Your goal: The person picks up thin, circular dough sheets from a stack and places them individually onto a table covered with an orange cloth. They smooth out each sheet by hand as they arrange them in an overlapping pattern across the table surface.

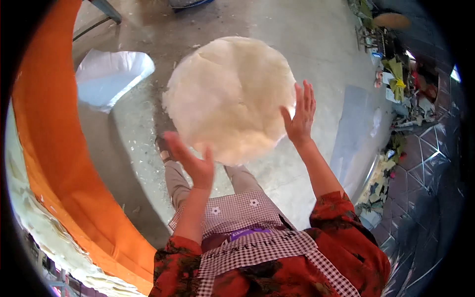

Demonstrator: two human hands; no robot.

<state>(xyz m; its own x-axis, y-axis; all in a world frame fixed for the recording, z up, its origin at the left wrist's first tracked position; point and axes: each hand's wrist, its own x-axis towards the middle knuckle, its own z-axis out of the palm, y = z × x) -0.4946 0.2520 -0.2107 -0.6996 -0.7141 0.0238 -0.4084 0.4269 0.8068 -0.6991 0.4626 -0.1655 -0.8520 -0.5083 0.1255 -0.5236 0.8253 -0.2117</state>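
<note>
Though round, a ragged-edged sheet (230,99).

Lettering on a checked apron (235,209)
A row of dark capital letters (252,248) runs across the bib, bent by its folds; just above it in view, a small purple patch (247,232) bears pale marks too small to read.

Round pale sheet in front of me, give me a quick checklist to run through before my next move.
1. Left hand open: ok, thumb spread.
2. Right hand open: ok, by the right edge of the round pale sheet.
3. Sheet's rim even: not ok, ragged at left.
4. Sheet supported from below: cannot tell, underside hidden.
5. Silvery sheet clear of it: ok, off to the left.
</note>
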